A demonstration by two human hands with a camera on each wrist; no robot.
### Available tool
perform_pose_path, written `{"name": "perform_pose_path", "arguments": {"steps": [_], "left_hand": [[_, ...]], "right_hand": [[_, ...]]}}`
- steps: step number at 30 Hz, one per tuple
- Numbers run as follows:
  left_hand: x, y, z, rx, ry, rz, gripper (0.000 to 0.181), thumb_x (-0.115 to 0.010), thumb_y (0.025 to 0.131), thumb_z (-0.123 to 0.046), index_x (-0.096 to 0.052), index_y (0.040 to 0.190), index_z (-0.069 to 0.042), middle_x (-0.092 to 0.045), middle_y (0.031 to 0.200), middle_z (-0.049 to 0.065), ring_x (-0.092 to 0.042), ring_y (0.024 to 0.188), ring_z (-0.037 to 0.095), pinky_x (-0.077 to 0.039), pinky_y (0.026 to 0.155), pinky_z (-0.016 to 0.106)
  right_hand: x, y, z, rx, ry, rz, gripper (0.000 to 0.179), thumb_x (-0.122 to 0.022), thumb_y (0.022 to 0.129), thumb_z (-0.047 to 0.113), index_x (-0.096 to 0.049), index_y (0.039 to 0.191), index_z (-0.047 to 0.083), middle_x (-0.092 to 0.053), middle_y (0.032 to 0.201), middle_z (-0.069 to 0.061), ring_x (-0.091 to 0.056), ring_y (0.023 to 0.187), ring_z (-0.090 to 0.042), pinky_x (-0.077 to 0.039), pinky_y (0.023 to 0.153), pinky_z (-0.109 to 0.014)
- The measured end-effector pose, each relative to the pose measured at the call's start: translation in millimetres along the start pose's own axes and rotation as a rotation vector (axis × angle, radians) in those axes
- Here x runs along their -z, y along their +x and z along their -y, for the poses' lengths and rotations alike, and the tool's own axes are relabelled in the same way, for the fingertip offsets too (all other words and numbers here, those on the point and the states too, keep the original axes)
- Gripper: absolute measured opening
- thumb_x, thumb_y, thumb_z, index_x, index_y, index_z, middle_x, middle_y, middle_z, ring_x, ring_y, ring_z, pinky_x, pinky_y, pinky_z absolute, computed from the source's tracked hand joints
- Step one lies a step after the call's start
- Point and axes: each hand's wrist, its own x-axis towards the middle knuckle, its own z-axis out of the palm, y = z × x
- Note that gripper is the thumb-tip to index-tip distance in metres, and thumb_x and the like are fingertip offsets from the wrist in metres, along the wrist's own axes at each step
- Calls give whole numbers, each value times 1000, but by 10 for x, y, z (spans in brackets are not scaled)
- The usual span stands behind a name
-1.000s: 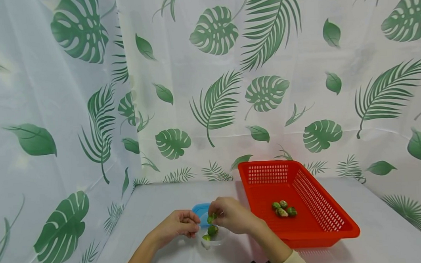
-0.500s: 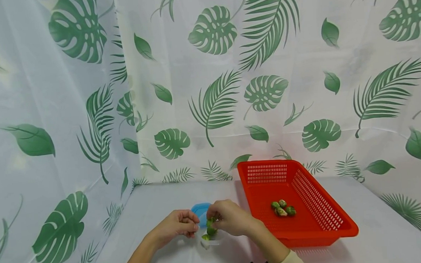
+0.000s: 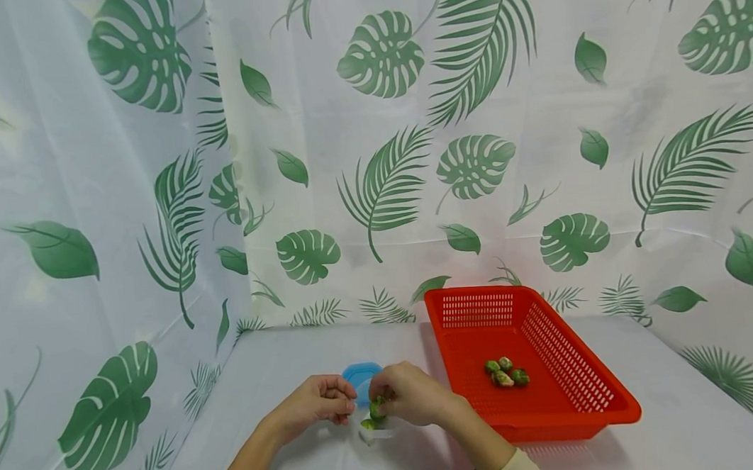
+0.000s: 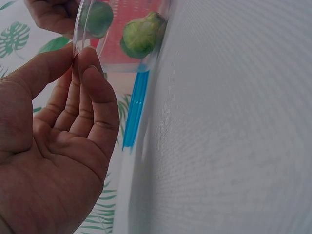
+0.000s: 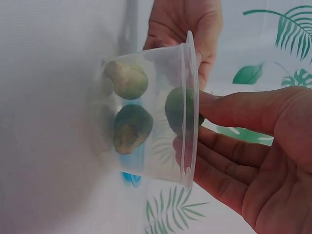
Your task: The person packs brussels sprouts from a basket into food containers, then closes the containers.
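Observation:
My left hand (image 3: 318, 401) pinches the rim of a small clear plastic tub (image 5: 163, 58) between thumb and fingers, plainest in the left wrist view. The right hand (image 3: 413, 395) holds a green Brussels sprout (image 5: 179, 108) with its fingertips, partly inside the tub's mouth. Through the clear wall in the right wrist view show two more sprouts lower down, one pale (image 5: 129, 82) and one darker (image 5: 132, 127). A blue lid (image 3: 357, 373) lies on the table just behind the tub, partly covered by the right hand in the head view.
A large red perforated basket (image 3: 591, 380) stands to the right of the hands, with several Brussels sprouts (image 3: 502, 379) on its floor. Behind the white table (image 3: 293, 353) hangs a leaf-patterned curtain (image 3: 415, 247), and another closes off the left side.
My right hand has lowered the sprout from above the tub down into its mouth. The left hand has stayed in place at the rim.

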Motion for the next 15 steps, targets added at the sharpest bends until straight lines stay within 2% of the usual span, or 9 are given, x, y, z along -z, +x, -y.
{"name": "perform_pose_path", "arguments": {"steps": [7,15], "left_hand": [[-5,-3,-5,1,0,-2,39,-76,94,-14,-61,118,12,-72,85,-1,-68,77,11,-58,73,29],[-7,-7,-10,-5,-3,6,39,-76,94,-13,-60,119,13,-71,85,-1,-69,77,11,-58,73,29]], "right_hand": [[-19,1,11,-22,-26,53,9,-84,86,8,-76,87,12,-65,73,11,-54,67,-2,-50,65,-20],[-41,-8,29,-30,-52,78,8,-84,87,11,-77,86,14,-68,76,12,-57,69,-1,-51,67,-18]]}}
